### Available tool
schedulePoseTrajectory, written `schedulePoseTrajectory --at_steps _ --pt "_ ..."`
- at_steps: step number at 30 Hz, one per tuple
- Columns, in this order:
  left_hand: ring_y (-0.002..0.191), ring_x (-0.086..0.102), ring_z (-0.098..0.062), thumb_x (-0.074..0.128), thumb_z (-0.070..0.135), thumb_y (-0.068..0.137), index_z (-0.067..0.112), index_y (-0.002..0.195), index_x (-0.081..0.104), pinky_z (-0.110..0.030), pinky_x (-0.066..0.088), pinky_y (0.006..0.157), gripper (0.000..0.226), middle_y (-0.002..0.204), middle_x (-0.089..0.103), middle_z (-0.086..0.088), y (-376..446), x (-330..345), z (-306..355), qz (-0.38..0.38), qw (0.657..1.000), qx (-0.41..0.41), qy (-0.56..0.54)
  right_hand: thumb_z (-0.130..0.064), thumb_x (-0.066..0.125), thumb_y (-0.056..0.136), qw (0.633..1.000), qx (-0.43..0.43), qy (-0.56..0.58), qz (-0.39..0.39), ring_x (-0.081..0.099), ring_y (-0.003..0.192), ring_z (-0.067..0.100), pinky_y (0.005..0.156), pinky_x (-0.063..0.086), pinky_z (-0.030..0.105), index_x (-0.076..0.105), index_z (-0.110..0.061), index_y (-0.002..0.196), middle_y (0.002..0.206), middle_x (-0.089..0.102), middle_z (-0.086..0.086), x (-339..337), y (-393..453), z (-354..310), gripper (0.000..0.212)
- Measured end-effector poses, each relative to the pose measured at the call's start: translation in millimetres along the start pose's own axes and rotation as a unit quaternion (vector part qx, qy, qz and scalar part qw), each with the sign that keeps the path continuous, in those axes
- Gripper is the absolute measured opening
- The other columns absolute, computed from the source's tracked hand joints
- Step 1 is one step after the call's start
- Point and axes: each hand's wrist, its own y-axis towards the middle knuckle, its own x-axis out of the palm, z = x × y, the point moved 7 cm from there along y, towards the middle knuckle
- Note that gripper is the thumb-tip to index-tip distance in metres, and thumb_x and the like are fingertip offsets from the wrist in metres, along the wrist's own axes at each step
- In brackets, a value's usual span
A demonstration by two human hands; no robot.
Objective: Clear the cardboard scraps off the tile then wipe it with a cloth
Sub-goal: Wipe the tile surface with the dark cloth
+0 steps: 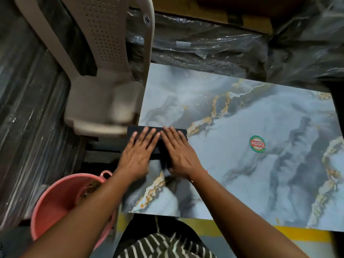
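Note:
A large blue-grey marbled tile (242,155) with gold veins and a round green and red sticker (257,143) lies flat in front of me. A dark folded cloth (158,146) rests on the tile's left edge. My left hand (138,155) and my right hand (178,151) lie side by side, palms down and fingers spread, pressing flat on the cloth. No cardboard scraps show on the tile. A pink bucket (61,202) at lower left holds brownish bits, partly hidden by my left forearm.
A beige plastic chair (104,75) stands just left of the tile. Goods wrapped in clear plastic (214,47) lie behind the tile and along the left. A cardboard box (232,13) sits at the top. My striped clothing (163,246) is at the bottom.

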Motion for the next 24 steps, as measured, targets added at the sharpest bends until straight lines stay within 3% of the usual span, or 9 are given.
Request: schedulePoseTrajectory --at_steps 2,4,7,10,12,15,18,20,24 --pt "0.159 -0.019 -0.023 0.053 0.019 0.087 0.019 0.156 -0.028 -0.044 -0.005 0.129 0.106 0.167 -0.028 -0.001 11.6 4.0 -10.1 -0.039 0.999 -0.021 -0.008 -0.031 0.07 0.075 0.999 -0.03 -0.015 -0.032 -0.004 0.163 0.028 0.132 0.001 0.044 0.009 -0.006 0.167 0.176 0.001 0.013 2.6 12.1 4.5 0.113" --pt "0.158 -0.02 -0.022 0.049 0.013 0.092 0.018 0.15 -0.034 -0.039 -0.004 0.129 0.102 0.169 -0.027 -0.005 18.6 10.1 -16.8 -0.066 0.997 -0.026 -0.018 -0.029 0.065 0.087 0.996 -0.05 -0.029 -0.069 -0.005 0.163 0.028 0.132 0.001 0.044 0.005 -0.006 0.167 0.176 -0.001 0.013 10.2 21.4 4.7 0.103" --pt "0.159 -0.015 -0.022 0.025 0.012 0.099 0.017 0.154 -0.028 -0.037 -0.007 0.129 0.076 0.172 -0.019 -0.008 16.9 15.5 -15.6 -0.047 0.999 -0.014 0.005 -0.02 0.029 0.103 0.995 -0.059 -0.01 -0.074 -0.001 0.163 0.027 0.132 0.009 0.045 0.007 -0.007 0.167 0.175 0.004 0.011 23.5 27.2 6.1 0.069" --pt "0.16 -0.012 -0.019 0.018 0.014 0.103 0.016 0.162 -0.016 -0.034 -0.018 0.126 0.068 0.172 -0.016 -0.004 8.6 14.3 -5.2 -0.017 1.0 -0.012 0.01 -0.019 0.006 0.097 0.997 -0.052 0.01 -0.051 0.006 0.162 0.027 0.132 0.008 0.043 0.014 -0.009 0.167 0.175 0.011 0.011 30.0 20.4 7.3 0.071" --pt "0.159 -0.016 -0.017 0.027 0.011 0.102 0.017 0.162 -0.016 -0.031 -0.023 0.121 0.074 0.169 -0.02 -0.001 -5.1 20.1 3.7 -0.013 1.0 -0.009 0.003 -0.014 0.016 0.099 0.997 -0.057 0.024 -0.04 0.006 0.162 0.027 0.132 0.008 0.043 0.015 -0.009 0.167 0.175 0.012 0.01 33.7 5.1 3.7 0.068" --pt "0.157 -0.024 -0.016 0.034 0.008 0.094 0.015 0.162 -0.011 -0.034 -0.015 0.126 0.082 0.17 -0.015 -0.006 -37.0 37.5 15.4 0.008 1.0 0.016 -0.013 -0.012 0.02 0.099 0.996 -0.068 0.051 -0.033 -0.002 0.162 0.023 0.132 0.0 0.039 0.012 -0.011 0.168 0.175 0.008 0.008 46.1 -32.0 -5.5 0.069" --pt "0.16 0.0 -0.023 0.035 0.015 0.086 0.006 0.163 0.015 -0.042 0.008 0.128 0.08 0.171 0.017 -0.017 -76.7 53.3 31.6 0.018 0.998 0.049 -0.019 -0.017 0.02 0.1 0.993 -0.082 0.073 -0.035 -0.002 0.162 0.024 0.131 -0.001 0.039 0.013 -0.012 0.168 0.175 0.007 0.007 63.0 -79.4 -20.5 0.069" --pt "0.16 0.013 -0.029 0.038 0.02 0.088 0.003 0.162 0.022 -0.044 0.016 0.126 0.077 0.17 0.02 -0.018 -108.0 64.2 46.0 0.004 0.998 0.063 -0.027 -0.016 0.026 0.1 0.992 -0.087 0.084 -0.037 -0.005 0.163 0.021 0.131 -0.002 0.039 0.009 -0.013 0.168 0.176 0.003 0.005 72.6 -111.2 -33.0 0.07" --pt "0.159 0.017 -0.029 0.04 0.025 0.097 0.007 0.163 0.023 -0.045 0.018 0.126 0.071 0.172 0.016 -0.014 -168.6 79.3 74.4 0.009 0.996 0.074 -0.047 -0.018 0.037 0.1 0.99 -0.103 0.08 -0.05 -0.012 0.162 0.02 0.13 -0.004 0.04 -0.002 -0.015 0.168 0.176 -0.007 0.004 87.0 -166.8 -61.1 0.078"
